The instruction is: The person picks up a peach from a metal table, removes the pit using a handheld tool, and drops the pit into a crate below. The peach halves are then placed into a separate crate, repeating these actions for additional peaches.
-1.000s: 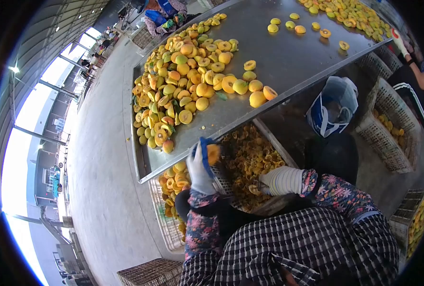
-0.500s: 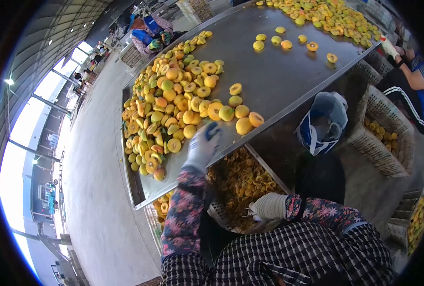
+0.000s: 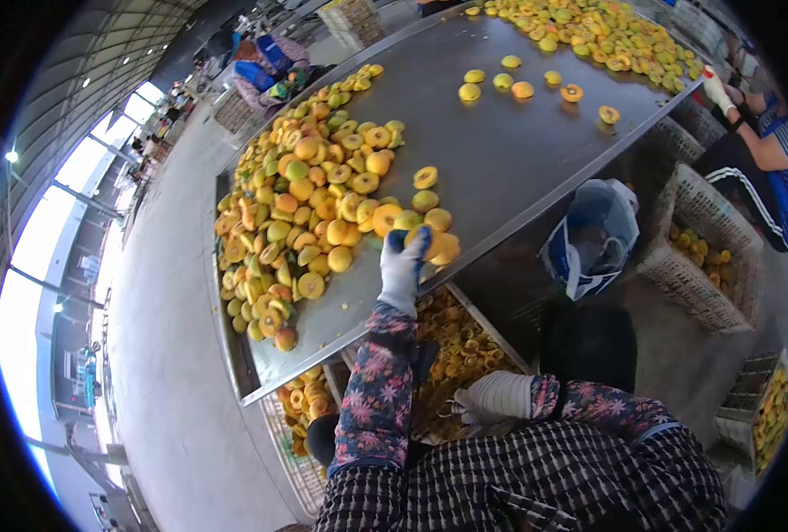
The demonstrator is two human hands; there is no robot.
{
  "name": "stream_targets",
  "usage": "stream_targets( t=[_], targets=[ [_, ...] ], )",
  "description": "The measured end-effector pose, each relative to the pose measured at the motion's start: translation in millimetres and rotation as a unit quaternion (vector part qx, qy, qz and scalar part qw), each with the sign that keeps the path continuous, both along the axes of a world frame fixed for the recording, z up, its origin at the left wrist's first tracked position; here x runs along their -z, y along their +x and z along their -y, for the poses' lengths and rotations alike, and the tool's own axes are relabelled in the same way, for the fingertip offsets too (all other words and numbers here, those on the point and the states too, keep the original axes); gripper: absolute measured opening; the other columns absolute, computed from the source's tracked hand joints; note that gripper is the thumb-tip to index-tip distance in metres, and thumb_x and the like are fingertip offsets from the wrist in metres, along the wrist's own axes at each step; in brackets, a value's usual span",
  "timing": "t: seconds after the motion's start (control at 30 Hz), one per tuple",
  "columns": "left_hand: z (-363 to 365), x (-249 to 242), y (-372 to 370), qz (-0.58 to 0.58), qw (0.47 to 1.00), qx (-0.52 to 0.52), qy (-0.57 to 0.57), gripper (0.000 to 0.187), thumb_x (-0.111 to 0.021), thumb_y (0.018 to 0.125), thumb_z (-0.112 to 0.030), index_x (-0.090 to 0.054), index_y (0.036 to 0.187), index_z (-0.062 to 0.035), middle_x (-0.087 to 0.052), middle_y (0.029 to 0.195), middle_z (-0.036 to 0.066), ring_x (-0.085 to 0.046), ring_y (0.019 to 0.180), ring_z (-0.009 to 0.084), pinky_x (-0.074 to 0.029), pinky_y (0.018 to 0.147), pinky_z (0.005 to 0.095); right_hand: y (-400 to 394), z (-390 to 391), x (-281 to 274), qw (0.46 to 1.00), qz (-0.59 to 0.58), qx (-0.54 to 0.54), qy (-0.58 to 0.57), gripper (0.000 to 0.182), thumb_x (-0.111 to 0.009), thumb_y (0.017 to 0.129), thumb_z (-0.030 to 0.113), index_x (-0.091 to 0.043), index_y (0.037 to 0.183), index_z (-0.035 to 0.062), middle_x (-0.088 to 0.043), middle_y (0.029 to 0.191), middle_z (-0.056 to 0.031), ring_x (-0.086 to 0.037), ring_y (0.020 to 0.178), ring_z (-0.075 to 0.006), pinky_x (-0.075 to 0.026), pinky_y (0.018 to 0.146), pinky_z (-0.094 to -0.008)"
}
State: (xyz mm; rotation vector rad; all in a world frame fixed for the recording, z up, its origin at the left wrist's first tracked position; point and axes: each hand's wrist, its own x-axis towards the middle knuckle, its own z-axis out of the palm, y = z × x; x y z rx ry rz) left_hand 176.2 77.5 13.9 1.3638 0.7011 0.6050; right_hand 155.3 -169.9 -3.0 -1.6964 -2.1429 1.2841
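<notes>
While peaches (image 3: 305, 191) crowd it, left hand (image 3: 405, 262) reaches.

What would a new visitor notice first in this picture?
First, the big heap of yellow-orange fruit on the left part of the long metal table. Next, the gloved left hand on a fruit at the table's near edge, and the right hand low over the crate of cut fruit halves beneath.

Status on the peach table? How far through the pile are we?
Done: the crate under the table edge already holds many cut halves. In hand: the left hand is on a peach at the near edge of the metal table; the right hand rests at the crate. Left: a big heap of peaches, whole and cut, remains on the table.
</notes>
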Motion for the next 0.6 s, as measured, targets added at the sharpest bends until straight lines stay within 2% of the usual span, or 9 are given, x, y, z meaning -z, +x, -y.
stream_targets(
  t=[0.03,0.07,0.13,0.17,0.23,0.33,0.4,0.47,0.6],
  targets=[
    [0.9,-9.4,-25.1,0.158,0.971,0.005,-0.179,0.036,-0.069,0.091,-0.022,-0.056,0.118,-0.0023,-0.061,0.115,0.012,-0.063,0.105,0.0260,-0.055,0.090,0.0412,-2.7,-1.9,-4.8,1.000,0.006,0.010,0.003,0.041,-0.057,0.091,0.036,-0.060,0.109,-0.0005,-0.068,0.091,-0.0210,-0.067,0.087,-0.0380,-0.052,0.076,-0.0462],
    [1.6,-9.8,-50.6,0.207,0.955,-0.014,-0.213,0.034,-0.064,0.093,-0.018,-0.053,0.122,-0.0043,-0.059,0.119,0.012,-0.062,0.107,0.0294,-0.053,0.095,0.0495,-3.5,-3.3,-11.6,1.000,0.011,0.018,0.006,0.043,-0.057,0.090,0.037,-0.060,0.111,0.0002,-0.068,0.093,-0.0216,-0.066,0.088,-0.0383,-0.052,0.078,-0.0464],
    [12.0,-17.2,-99.2,0.241,0.937,-0.013,-0.253,0.034,-0.063,0.094,-0.018,-0.053,0.123,-0.0043,-0.058,0.121,0.013,-0.061,0.108,0.0306,-0.052,0.097,0.0510,-6.1,-10.7,-39.2,0.999,0.021,0.035,-0.009,0.046,-0.055,0.091,0.039,-0.059,0.116,0.0009,-0.068,0.098,-0.0232,-0.066,0.092,-0.0397,-0.052,0.080,-0.0479],
    [20.5,-21.6,-120.2,0.261,0.925,-0.013,-0.274,0.035,-0.063,0.094,-0.018,-0.053,0.124,-0.0043,-0.058,0.121,0.013,-0.061,0.109,0.0312,-0.051,0.098,0.0518,-6.0,-10.6,-27.1,0.998,0.017,0.039,0.047,0.049,-0.053,0.093,0.041,-0.057,0.120,0.0006,-0.068,0.095,-0.0248,-0.066,0.089,-0.0419,-0.052,0.078,-0.0491],
    [43.1,-29.3,-146.4,0.289,0.917,-0.064,-0.268,0.037,-0.059,0.097,-0.024,-0.052,0.126,-0.0027,-0.059,0.118,0.015,-0.060,0.109,0.0334,-0.049,0.100,0.0518,-8.7,-10.7,-34.2,0.970,-0.073,0.156,0.169,0.045,-0.055,0.095,0.037,-0.054,0.119,-0.0009,-0.067,0.090,-0.0239,-0.066,0.084,-0.0404,-0.053,0.074,-0.0468],
    [64.4,-29.9,-171.2,0.351,0.863,-0.066,-0.356,0.045,-0.053,0.099,-0.034,-0.051,0.128,0.0007,-0.061,0.115,0.017,-0.059,0.109,0.0337,-0.046,0.102,0.0507,-17.2,-19.2,-53.2,0.911,-0.167,0.263,0.270,0.038,-0.059,0.094,0.034,-0.055,0.110,-0.0003,-0.066,0.082,-0.0244,-0.066,0.076,-0.0398,-0.052,0.066,-0.0466],
    [78.6,-18.2,-176.6,0.307,0.908,-0.079,-0.274,0.044,-0.051,0.100,-0.034,-0.051,0.127,0.0011,-0.061,0.116,0.017,-0.058,0.111,0.0329,-0.045,0.103,0.0509,-26.4,-27.2,-54.6,0.884,-0.098,0.292,0.353,0.033,-0.061,0.093,0.030,-0.056,0.104,-0.0008,-0.065,0.076,-0.0223,-0.066,0.069,-0.0387,-0.052,0.061,-0.0460],
    [85.9,-14.2,-182.4,0.339,0.877,-0.072,-0.334,0.041,-0.050,0.100,-0.032,-0.053,0.125,0.0006,-0.060,0.118,0.017,-0.057,0.113,0.0321,-0.045,0.103,0.0493,-34.2,-33.7,-57.4,0.862,-0.025,0.297,0.409,0.032,-0.062,0.092,0.028,-0.056,0.101,-0.0018,-0.064,0.068,-0.0200,-0.064,0.061,-0.0388,-0.051,0.056,-0.0466],
    [99.7,-22.9,-178.2,0.360,0.860,-0.063,-0.356,0.037,-0.052,0.100,-0.032,-0.054,0.122,-0.0027,-0.061,0.118,0.018,-0.058,0.112,0.0329,-0.045,0.104,0.0472,-44.7,-41.2,-50.7,0.856,0.077,0.280,0.427,0.036,-0.061,0.092,0.031,-0.055,0.104,-0.0015,-0.064,0.071,-0.0219,-0.065,0.065,-0.0397,-0.052,0.058,-0.0490]
  ],
)
